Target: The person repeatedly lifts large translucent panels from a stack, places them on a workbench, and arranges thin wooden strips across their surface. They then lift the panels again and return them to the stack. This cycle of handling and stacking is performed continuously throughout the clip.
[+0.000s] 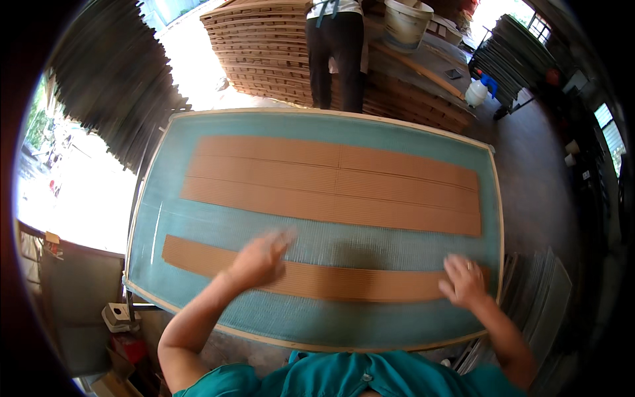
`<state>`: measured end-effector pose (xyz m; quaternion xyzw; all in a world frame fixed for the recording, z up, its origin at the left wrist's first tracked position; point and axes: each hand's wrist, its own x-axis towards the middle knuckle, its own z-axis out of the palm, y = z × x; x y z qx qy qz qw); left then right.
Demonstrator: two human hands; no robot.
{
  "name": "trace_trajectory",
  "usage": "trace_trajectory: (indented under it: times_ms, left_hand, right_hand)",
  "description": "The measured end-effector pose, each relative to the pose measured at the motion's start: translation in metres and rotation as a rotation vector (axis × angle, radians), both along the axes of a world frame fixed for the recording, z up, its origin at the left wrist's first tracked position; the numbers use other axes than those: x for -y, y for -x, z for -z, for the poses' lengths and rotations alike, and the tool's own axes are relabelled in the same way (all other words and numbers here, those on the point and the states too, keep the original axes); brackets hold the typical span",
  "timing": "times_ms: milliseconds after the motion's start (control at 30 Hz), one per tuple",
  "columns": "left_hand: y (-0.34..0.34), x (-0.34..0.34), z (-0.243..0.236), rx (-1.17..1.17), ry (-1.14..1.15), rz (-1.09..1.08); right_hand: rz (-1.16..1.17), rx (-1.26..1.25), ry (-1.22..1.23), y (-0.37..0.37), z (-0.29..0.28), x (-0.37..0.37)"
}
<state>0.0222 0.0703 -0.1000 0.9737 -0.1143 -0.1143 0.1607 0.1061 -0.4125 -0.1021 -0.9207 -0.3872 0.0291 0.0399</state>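
Observation:
A long brown ribbed strip [344, 283] lies lengthwise across the near half of a wood-framed green mesh screen [218, 221]. Over the left-middle part of this strip is my left hand [261, 259], smeared by motion, so its fingers cannot be read clearly. My right hand [466, 281] is at the strip's right end, fingers apart, and covers part of that end. Whether it presses on the strip or hovers just over it, I cannot tell. Farther off on the same screen, several brown ribbed strips [331, 182] lie side by side in a block, with thin seams between them.
Beyond the screen a person [335, 56] in dark trousers stands by a tall stack of brown-edged frames [258, 56]. A white bucket [407, 25] sits on a table at the back. Dark stacked screens [109, 79] rise at the left; grey panels [539, 304] lean at the right.

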Motion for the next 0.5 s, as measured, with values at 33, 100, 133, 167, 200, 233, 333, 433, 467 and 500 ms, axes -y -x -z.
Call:
trace_trajectory:
  times_ms: [33,100,133,167,200,233,333,433,467,500]
  left_hand:
    - [-0.017,-0.014,0.011,0.281,-0.069,-0.023]
    - [-0.054,-0.027,0.012,0.373,-0.417,-0.096]
    - [-0.055,-0.035,0.022,0.291,-0.381,-0.08]
    - [-0.051,-0.047,0.039,0.213,-0.35,-0.065]
    - [-0.042,-0.059,0.052,0.131,-0.314,-0.056]
    - [-0.033,-0.064,0.06,0.197,-0.32,0.003]
    - [-0.033,-0.048,0.033,0.004,-0.319,-0.023]
    - [-0.054,-0.053,0.034,0.166,-0.27,-0.016]
    - [-0.069,-0.057,0.033,0.23,-0.332,-0.064]
    - [-0.086,-0.061,0.031,0.294,-0.393,-0.114]
  right_hand:
    - [0.083,0.072,-0.053,-0.02,0.009,-0.018]
    - [0.176,0.176,-0.133,-0.061,0.021,-0.055]
    - [0.148,0.159,-0.063,-0.064,0.036,-0.051]
    - [0.12,0.146,0.004,-0.068,0.051,-0.045]
    - [0.085,0.129,0.076,-0.071,0.057,-0.042]
    - [0.091,0.051,0.093,-0.069,0.053,-0.038]
    - [0.085,-0.074,0.071,-0.056,0.033,-0.03]
    - [0.069,0.048,0.174,-0.084,0.034,-0.036]
    - [0.072,0.074,0.245,-0.097,0.029,-0.043]
    - [0.103,0.136,0.192,-0.114,0.026,-0.049]
